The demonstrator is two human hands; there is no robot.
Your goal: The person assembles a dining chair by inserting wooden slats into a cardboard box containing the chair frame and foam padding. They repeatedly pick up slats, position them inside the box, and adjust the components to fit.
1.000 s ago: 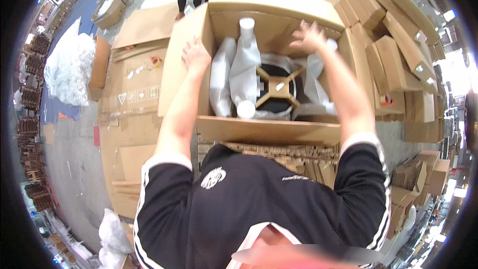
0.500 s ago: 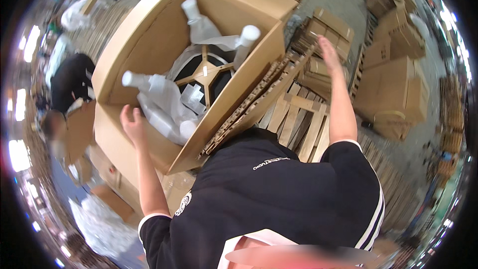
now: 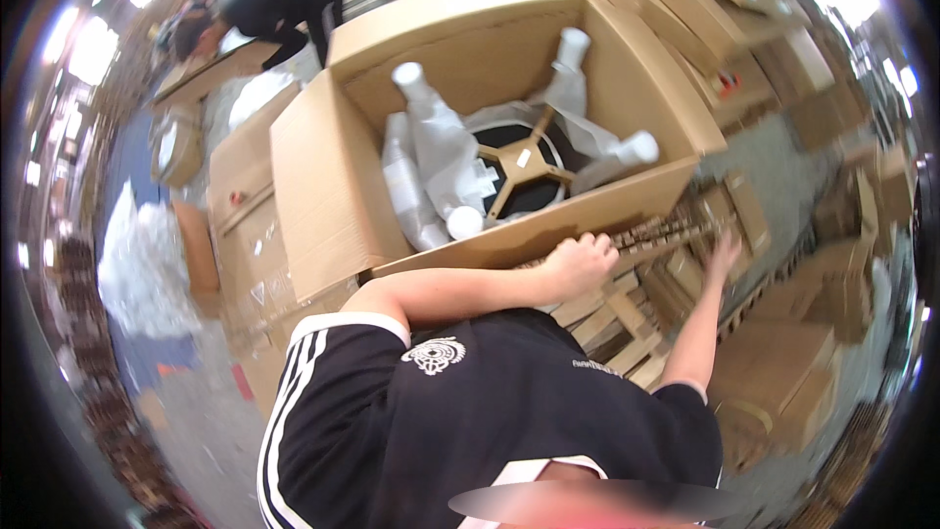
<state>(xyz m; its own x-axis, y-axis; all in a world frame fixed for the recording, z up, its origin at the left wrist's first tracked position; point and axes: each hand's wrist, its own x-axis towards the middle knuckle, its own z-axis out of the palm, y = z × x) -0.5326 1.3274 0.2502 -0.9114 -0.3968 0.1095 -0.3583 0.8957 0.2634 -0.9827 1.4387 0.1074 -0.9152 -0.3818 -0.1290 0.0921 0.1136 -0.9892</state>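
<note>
Right now your left hand (image 3: 586, 260) reaches across your front to the near side of the open carton (image 3: 627, 206), its fingers bent down over the edges of the corrugated cardboard sheets (image 3: 666, 235). Those sheets stand just outside the carton's near wall, right under your fingertips; you have the fingers curled only partway, and whether they pinch a sheet I cannot tell. Your right hand (image 3: 725, 250) is out to the side, beyond the far end of the sheets, near the small brown boxes (image 3: 739, 211). It is blurred, but its fingers look extended and loosely apart, with nothing visible in them.

Beyond your left fingers, inside the carton and well clear of both hands, lies a brown cross-shaped frame (image 3: 524, 159) over a round black panel (image 3: 529, 198). Leg-like pieces in whitish wrapping (image 3: 436, 127) lean around it, their round white ends turned up. Below your left hand, between your arms, you have pale wooden slats (image 3: 622, 333). Past the carton's far left corner, a co-worker (image 3: 289, 0) in dark clothes bends over cardboard.
</note>
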